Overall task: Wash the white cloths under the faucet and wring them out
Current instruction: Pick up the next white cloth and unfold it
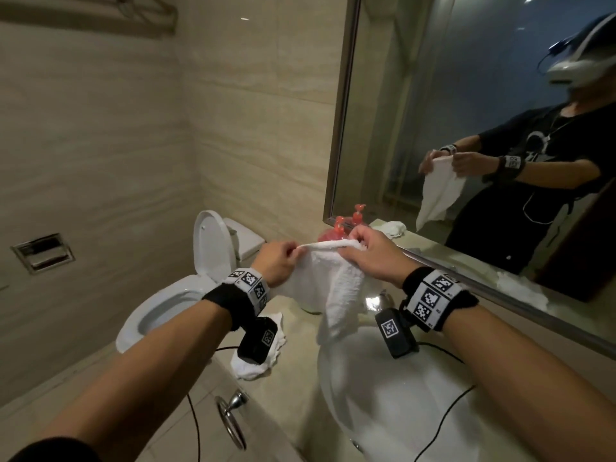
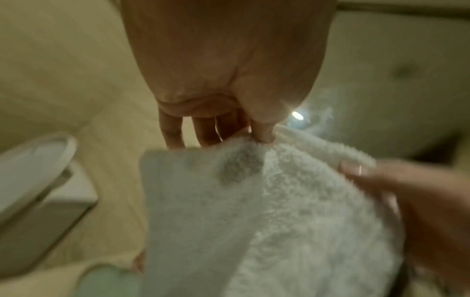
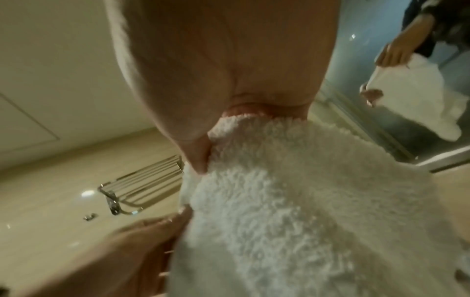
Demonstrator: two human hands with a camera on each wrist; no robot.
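A white terry cloth [image 1: 328,278] hangs spread between both hands above the left part of the white sink [image 1: 383,395]. My left hand [image 1: 280,261] pinches its top left corner; in the left wrist view thumb and fingers of that hand [image 2: 254,128] close on the cloth [image 2: 267,211] edge. My right hand [image 1: 366,251] grips the top right edge, bunched in its curled fingers; the right wrist view shows the cloth [image 3: 292,201] running up into the right hand [image 3: 229,120]. The chrome faucet [image 1: 378,300] peeks out behind the cloth. I see no water running.
Another crumpled white cloth [image 1: 263,358] lies on the beige counter [image 1: 300,411] left of the sink, and one more [image 1: 395,228] at the back by the mirror [image 1: 466,95]. Red pump bottles [image 1: 346,225] stand behind my hands. An open toilet [image 1: 186,281] is at left.
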